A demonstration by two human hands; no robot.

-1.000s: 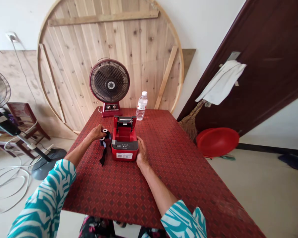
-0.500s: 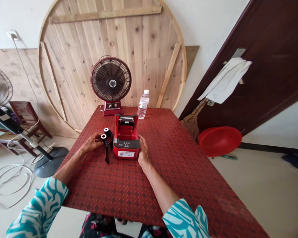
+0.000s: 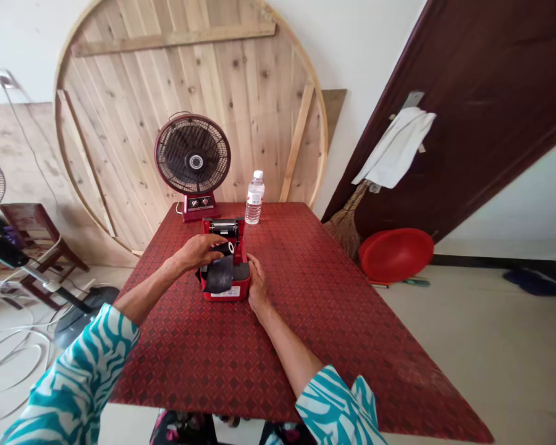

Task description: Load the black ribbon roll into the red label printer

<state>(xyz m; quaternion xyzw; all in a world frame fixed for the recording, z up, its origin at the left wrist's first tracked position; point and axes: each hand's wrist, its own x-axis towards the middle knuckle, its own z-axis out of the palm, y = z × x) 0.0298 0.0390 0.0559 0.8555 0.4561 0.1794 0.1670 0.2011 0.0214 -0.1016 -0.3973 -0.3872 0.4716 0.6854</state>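
One dark roll (image 3: 222,249) is in my left grip (image 3: 194,252); the fingers are closed on it, its white-ended core tilted over the open top of the red printer (image 3: 243,286); that printer stands towards the far end of the patterned table (image 3: 269,352). My right grip (image 3: 258,288) is uncurled — it rests along the printer's right side without wrapping round it; a black sheet (image 3: 219,275) drapes over the printer's front edge, hanging above the white label.

As for progress, I judge it about midway; the lid (image 3: 225,227) is raised, its roller showing, and the roll is at the opening; not yet done, as far as I can see: the roll is not released, the sheet is loose and the lid is not down; whether the roll touches anything inside I cannot tell — my left grip hides part of it; the plastic bottle (image 3: 254,201) and red fan (image 3: 195,162) stand beyond, apart from both grips.
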